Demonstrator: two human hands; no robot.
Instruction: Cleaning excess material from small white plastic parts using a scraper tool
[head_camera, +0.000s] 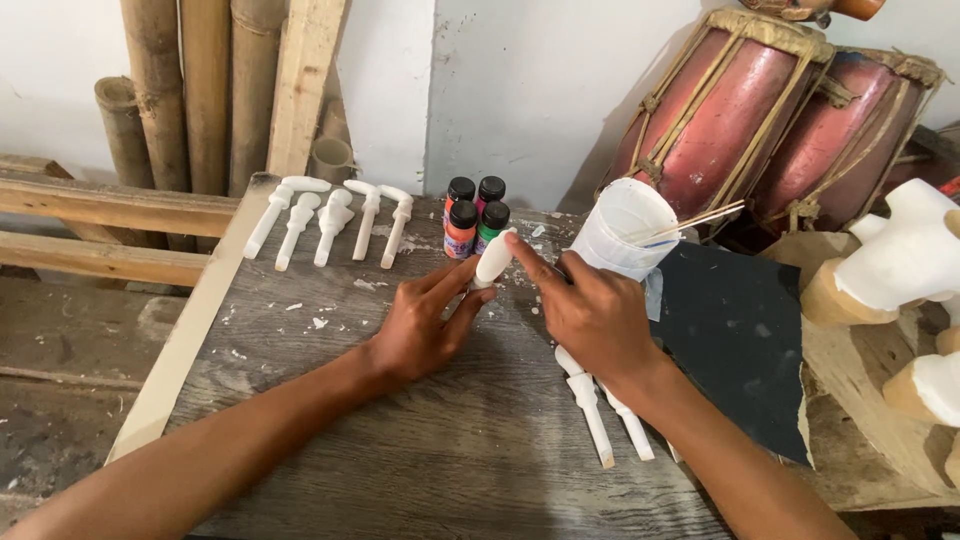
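On the grey tabletop, mid-board, both hands are meeting on one white peg (494, 259): the left hand (425, 325) is pinching its lower end, the right hand (590, 310) is fingering its top. Behind it four paint bottles (476, 216) are standing capped (no colour on any peg). Five pegs (330, 215) are lying in a row far left, two pegs (605, 410) under the right wrist, a white cup (620, 235) just beside.

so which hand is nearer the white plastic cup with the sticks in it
Right. The right hand lies just below the white plastic cup, almost touching its base; the left hand is farther left, gripping a white carved piece.
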